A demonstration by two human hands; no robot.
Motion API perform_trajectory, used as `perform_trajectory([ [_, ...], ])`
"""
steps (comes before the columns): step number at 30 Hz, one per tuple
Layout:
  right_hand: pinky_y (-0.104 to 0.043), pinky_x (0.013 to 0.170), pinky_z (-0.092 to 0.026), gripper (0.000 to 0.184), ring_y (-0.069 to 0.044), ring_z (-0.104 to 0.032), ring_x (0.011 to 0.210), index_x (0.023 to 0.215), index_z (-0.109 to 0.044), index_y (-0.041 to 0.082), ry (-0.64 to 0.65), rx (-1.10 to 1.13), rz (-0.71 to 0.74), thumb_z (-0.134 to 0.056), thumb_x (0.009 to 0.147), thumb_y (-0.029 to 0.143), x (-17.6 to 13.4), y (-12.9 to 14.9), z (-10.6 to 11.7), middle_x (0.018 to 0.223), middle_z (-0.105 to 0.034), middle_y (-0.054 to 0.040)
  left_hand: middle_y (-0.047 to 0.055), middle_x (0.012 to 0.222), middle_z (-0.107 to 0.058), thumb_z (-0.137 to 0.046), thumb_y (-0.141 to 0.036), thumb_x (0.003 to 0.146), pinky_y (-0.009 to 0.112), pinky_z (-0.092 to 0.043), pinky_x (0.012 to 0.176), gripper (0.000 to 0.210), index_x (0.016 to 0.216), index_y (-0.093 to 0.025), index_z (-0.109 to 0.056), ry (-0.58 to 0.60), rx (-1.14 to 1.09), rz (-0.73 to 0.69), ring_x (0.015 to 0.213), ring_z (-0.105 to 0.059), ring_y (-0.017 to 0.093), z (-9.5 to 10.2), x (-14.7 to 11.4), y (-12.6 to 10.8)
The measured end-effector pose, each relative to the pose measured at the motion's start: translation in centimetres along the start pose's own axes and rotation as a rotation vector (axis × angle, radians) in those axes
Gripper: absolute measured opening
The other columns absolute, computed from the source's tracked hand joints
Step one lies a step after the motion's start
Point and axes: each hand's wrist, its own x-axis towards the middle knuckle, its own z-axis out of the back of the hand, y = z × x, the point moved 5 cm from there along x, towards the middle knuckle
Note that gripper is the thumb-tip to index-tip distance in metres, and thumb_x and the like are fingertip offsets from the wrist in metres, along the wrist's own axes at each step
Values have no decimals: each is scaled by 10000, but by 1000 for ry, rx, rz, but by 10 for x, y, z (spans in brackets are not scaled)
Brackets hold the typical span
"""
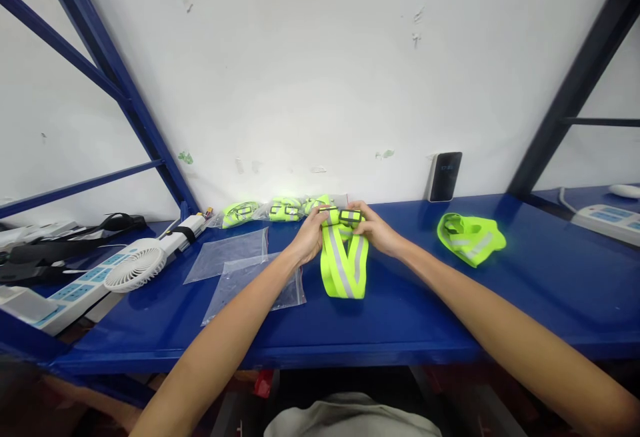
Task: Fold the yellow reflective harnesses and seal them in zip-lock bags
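Observation:
Both my hands grip a neon yellow reflective strap (pixel 343 267) with a grey stripe and black buckle parts at its top. My left hand (pixel 311 233) is closed on the strap's upper left, by one buckle part. On the upper right, my right hand (pixel 375 229) pinches it beside the other black piece. The strap's lower part hangs in a loop down over the blue table. Another neon strap (pixel 473 240) lies bunched to the right of my hands. Clear plastic bags (pixel 230 255) lie flat to the left, partly behind my left forearm.
Along the wall lie several bagged neon straps (pixel 240 213). A phone (pixel 445 177) leans upright against the wall. At the left are a white fan (pixel 136 267), a long power strip (pixel 80 290) and black straps (pixel 65 240). Blue frame posts (pixel 125 97) rise there.

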Motion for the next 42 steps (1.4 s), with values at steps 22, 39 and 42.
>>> perform_trajectory([
  [22,-337,692,-587,403,-178,-687,762,1063,-549,244,-199,214,-168,-714,721,108,-3,8,-1,928,-703,-26,10,968,-670,-655,-126,667,340,-517,843,900,1468,-281,-277,-58,128,-119,823,-662,170,12,5,-1],
  [39,-401,840,-524,275,-268,-663,959,848,-656,188,-109,72,25,-675,589,96,-8,23,-18,892,-732,-43,-4,1094,-676,-501,-52,533,277,-443,907,717,1228,-216,-565,23,191,-197,1036,-585,202,4,1,2],
  [42,-394,860,-513,315,-251,-658,968,914,-648,195,-68,44,65,-683,612,112,-7,24,-19,952,-727,-40,-3,1104,-671,-510,-57,533,287,-438,920,712,1224,-224,-569,38,204,-230,1044,-579,208,7,2,0],
])
